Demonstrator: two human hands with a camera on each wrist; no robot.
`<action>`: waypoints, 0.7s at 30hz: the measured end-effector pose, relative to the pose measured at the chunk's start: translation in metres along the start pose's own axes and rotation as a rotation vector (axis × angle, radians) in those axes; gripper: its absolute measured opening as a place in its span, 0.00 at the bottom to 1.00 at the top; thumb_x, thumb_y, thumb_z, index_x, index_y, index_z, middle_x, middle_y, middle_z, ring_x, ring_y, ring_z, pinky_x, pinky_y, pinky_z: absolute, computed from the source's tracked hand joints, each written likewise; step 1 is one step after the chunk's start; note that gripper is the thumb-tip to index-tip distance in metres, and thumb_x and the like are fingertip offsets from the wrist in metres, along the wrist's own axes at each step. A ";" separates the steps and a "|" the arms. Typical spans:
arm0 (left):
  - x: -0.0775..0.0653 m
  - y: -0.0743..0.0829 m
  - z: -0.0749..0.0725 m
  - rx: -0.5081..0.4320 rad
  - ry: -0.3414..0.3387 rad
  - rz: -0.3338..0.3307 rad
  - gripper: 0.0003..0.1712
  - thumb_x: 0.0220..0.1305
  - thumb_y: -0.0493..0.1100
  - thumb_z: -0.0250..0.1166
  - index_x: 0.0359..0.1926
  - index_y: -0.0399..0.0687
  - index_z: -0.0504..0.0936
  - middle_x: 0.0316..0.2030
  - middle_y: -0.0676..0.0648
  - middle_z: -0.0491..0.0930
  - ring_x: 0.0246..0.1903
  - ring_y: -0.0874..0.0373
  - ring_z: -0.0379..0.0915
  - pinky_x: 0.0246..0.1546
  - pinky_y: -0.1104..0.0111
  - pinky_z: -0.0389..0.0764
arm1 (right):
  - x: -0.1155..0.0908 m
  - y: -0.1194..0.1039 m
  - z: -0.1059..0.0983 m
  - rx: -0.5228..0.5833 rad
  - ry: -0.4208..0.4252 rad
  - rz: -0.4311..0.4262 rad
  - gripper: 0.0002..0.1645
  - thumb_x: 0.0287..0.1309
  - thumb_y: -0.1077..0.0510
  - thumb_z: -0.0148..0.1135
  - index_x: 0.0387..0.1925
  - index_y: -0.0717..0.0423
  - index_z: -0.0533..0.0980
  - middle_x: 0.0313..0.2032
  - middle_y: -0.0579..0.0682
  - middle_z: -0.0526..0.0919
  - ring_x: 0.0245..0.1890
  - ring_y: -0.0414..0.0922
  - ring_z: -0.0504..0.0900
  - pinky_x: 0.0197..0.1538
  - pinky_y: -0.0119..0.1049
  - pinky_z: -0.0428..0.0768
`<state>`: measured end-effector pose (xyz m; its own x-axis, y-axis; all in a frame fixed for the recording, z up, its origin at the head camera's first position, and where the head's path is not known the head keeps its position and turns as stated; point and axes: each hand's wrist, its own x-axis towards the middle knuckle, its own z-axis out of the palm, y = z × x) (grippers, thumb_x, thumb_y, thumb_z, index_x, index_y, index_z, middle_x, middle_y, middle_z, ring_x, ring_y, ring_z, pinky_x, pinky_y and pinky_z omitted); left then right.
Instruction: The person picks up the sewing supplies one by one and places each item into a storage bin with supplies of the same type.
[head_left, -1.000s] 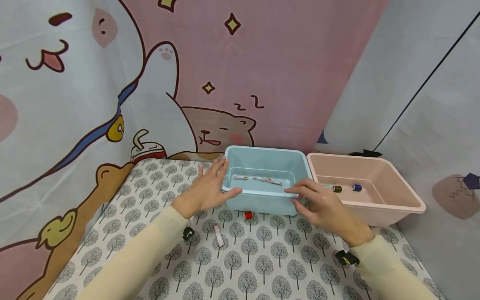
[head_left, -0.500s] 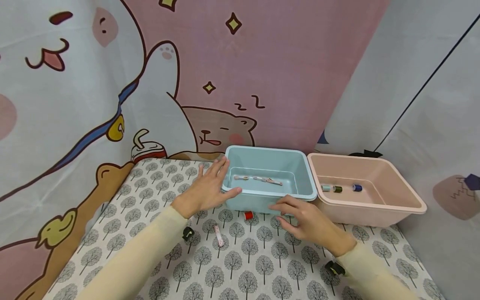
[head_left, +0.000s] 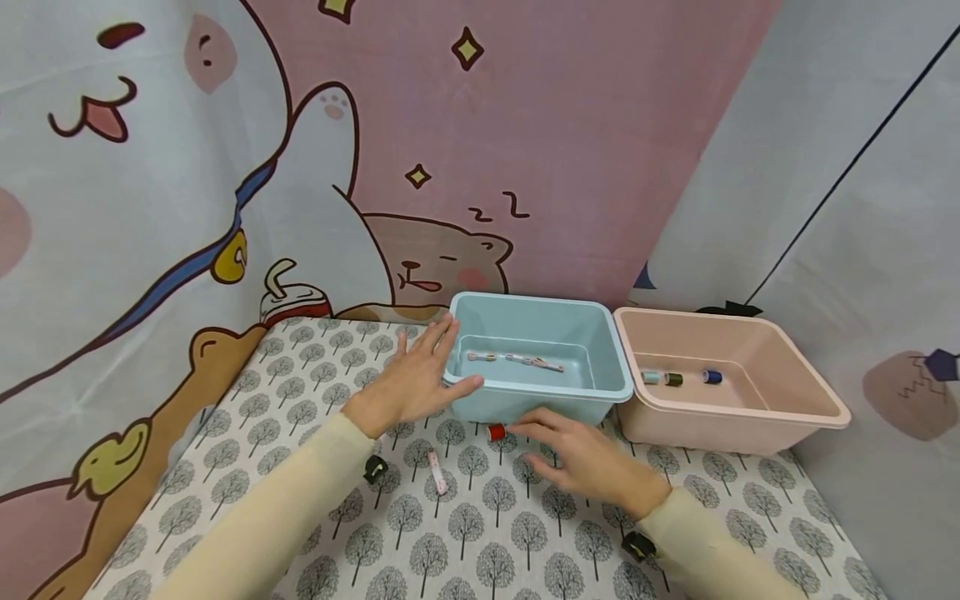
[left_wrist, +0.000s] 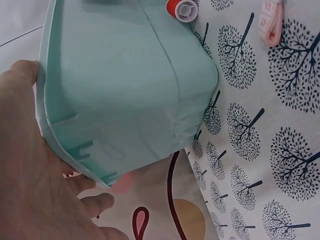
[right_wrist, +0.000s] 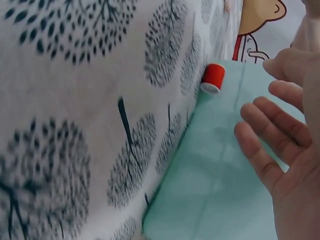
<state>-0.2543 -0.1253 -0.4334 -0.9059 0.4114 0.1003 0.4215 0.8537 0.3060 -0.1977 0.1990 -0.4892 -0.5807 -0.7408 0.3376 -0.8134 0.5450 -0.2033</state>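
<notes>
My left hand point(head_left: 411, 385) rests on the left end of the light blue bin point(head_left: 540, 408), fingers spread; in the left wrist view its thumb touches the rim. A red thread spool point(head_left: 496, 432) lies on the cloth against the bin's front foot. My right hand point(head_left: 588, 462) hovers just right of the spool, fingers parted with nothing between them; the right wrist view shows a gap between the fingers and the red spool point(right_wrist: 213, 78). A pink folded measuring tape point(head_left: 437, 472) lies nearer, and several similar folded strips point(head_left: 534, 362) lie inside the blue bin.
To the right, a pink bin point(head_left: 742, 421) stands against the blue one. Inside it are a pale spool point(head_left: 649, 377), a dark green spool point(head_left: 673, 379) and a blue spool point(head_left: 712, 377). Tree-printed cloth point(head_left: 495, 542) covers the table; a cartoon curtain point(head_left: 570, 150) hangs behind.
My right hand has moved left and down from the blue bin's front right rim to beside the red spool. My left hand has stayed on the bin.
</notes>
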 end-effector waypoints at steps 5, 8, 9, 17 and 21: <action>0.000 0.000 0.000 -0.012 -0.008 -0.001 0.67 0.83 0.84 0.50 0.97 0.44 0.40 0.98 0.42 0.38 0.97 0.39 0.39 0.92 0.25 0.36 | 0.008 -0.003 0.016 -0.037 -0.043 0.011 0.35 0.74 0.53 0.81 0.78 0.53 0.83 0.73 0.51 0.87 0.69 0.50 0.91 0.66 0.49 0.95; 0.001 -0.001 0.001 -0.003 -0.022 -0.001 0.67 0.83 0.86 0.47 0.97 0.46 0.37 0.98 0.43 0.36 0.97 0.39 0.37 0.92 0.26 0.35 | 0.012 -0.004 0.023 -0.037 -0.077 0.021 0.37 0.75 0.53 0.80 0.80 0.54 0.81 0.76 0.54 0.86 0.72 0.53 0.89 0.69 0.51 0.94; 0.001 -0.001 0.001 -0.002 -0.027 -0.001 0.67 0.83 0.86 0.46 0.97 0.47 0.36 0.98 0.43 0.35 0.97 0.39 0.37 0.92 0.26 0.35 | 0.013 -0.005 0.025 -0.037 -0.089 0.029 0.38 0.75 0.52 0.79 0.80 0.55 0.80 0.76 0.54 0.85 0.73 0.54 0.88 0.71 0.52 0.93; -0.001 -0.001 -0.001 -0.021 -0.032 -0.010 0.66 0.83 0.85 0.46 0.97 0.48 0.35 0.98 0.43 0.34 0.97 0.39 0.36 0.92 0.27 0.33 | 0.020 -0.010 0.035 -0.064 -0.152 0.049 0.40 0.75 0.51 0.79 0.82 0.56 0.78 0.79 0.57 0.83 0.76 0.58 0.86 0.76 0.57 0.89; -0.002 -0.001 -0.002 -0.021 -0.033 -0.004 0.67 0.83 0.86 0.44 0.97 0.47 0.35 0.98 0.44 0.34 0.97 0.39 0.36 0.92 0.27 0.33 | 0.021 -0.011 0.038 -0.082 -0.123 0.033 0.40 0.73 0.53 0.81 0.81 0.56 0.79 0.76 0.55 0.85 0.73 0.54 0.87 0.74 0.53 0.91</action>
<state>-0.2533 -0.1277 -0.4322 -0.9057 0.4186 0.0675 0.4165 0.8485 0.3264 -0.2025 0.1624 -0.5142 -0.6106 -0.7619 0.2162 -0.7915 0.5960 -0.1351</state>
